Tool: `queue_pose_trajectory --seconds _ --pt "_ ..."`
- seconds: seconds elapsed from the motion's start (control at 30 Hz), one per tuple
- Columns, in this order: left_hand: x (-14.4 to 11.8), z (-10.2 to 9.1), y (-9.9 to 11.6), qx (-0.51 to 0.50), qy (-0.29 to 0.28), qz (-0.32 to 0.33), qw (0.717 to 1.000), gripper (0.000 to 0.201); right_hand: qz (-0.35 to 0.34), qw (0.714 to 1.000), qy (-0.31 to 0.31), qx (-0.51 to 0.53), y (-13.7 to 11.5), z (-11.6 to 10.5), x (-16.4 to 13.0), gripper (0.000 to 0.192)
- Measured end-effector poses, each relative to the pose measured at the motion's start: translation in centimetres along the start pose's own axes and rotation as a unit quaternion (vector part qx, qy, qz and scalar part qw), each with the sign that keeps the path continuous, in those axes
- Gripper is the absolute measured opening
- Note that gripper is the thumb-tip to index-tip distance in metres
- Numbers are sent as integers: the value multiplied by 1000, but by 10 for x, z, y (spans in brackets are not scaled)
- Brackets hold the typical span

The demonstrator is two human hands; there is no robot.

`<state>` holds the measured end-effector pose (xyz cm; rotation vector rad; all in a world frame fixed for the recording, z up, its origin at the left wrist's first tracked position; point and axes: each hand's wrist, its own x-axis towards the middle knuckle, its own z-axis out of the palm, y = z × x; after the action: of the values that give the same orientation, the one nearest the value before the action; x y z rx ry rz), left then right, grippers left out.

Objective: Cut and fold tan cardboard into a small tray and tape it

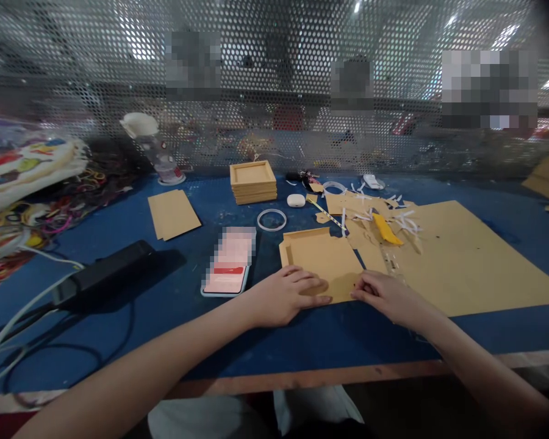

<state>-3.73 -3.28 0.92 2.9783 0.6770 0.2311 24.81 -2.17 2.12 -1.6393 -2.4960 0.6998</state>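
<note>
Cardboard tray piece [321, 259] is pressed flat by the left hand [281, 296], fingers extended; its near edge is pinched by the right hand [387, 296].

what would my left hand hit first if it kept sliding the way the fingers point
The left hand lies flat on the cardboard piece, fingers pointing right toward the right hand. Going straight on, it would probably meet that hand's fingertips first, just a small gap away.

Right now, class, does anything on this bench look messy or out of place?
Yes: white paper scraps lie strewn over the cardboard sheet around the yellow knife, beyond the hands.
</note>
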Motion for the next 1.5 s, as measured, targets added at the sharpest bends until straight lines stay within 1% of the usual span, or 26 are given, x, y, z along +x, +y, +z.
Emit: queue_pose_trajectory --seconds 0.23,0.37,0.5,0.67,0.8,0.87,0.9,1.0,1.07,1.13,1.2,1.27,1.3,1.33,1.4,1.47,1.5 --pt "-4 4 1 11 9 -3 1000 48 -12 1000 -16 -19 -3 -5 3 28" --pt "-4 7 0 16 20 1 1000 46 4 998 -13 -61 -10 -7 4 28" --pt "-4 8 0 21 26 7 999 45 19 996 -27 -85 -15 -9 7 28" --pt "-4 8 0 22 41 14 999 45 19 995 -44 -88 -12 -13 15 24" --pt "-5 10 -2 14 51 19 998 45 26 995 -40 -83 -6 -11 14 24" --pt "-5 11 -3 4 47 14 999 45 37 996 -22 -74 -2 -6 10 28" --pt "-5 11 -3 -2 41 9 999 45 44 997 -3 -65 0 -2 8 29" --pt "-6 10 -3 -22 28 -9 999 46 59 995 79 -21 4 10 0 32" --pt "-6 10 -3 -35 29 -19 999 46 54 992 117 10 6 15 -3 36" --pt "-6 10 -3 -51 30 -26 998 45 43 988 137 50 10 16 -4 38" --pt "-6 10 -3 -67 27 -33 997 46 44 980 175 87 18 10 -4 40" --pt "-5 10 -3 -86 21 -40 995 45 87 965 234 79 32 0 -1 45" --pt "-5 10 -4 -96 20 -43 994 44 133 956 258 45 40 -6 1 48" --pt "-5 10 -3 -107 21 -48 993 42 188 946 263 2 49 -11 4 52" --pt "-4 8 -3 -136 32 -63 988 34 294 923 236 -78 64 -19 10 63" --pt "-3 6 -2 -170 52 -82 981 26 336 913 204 -105 75 -24 15 67" --pt "-3 6 -1 -185 62 -93 976 23 341 914 190 -106 79 -25 18 66"
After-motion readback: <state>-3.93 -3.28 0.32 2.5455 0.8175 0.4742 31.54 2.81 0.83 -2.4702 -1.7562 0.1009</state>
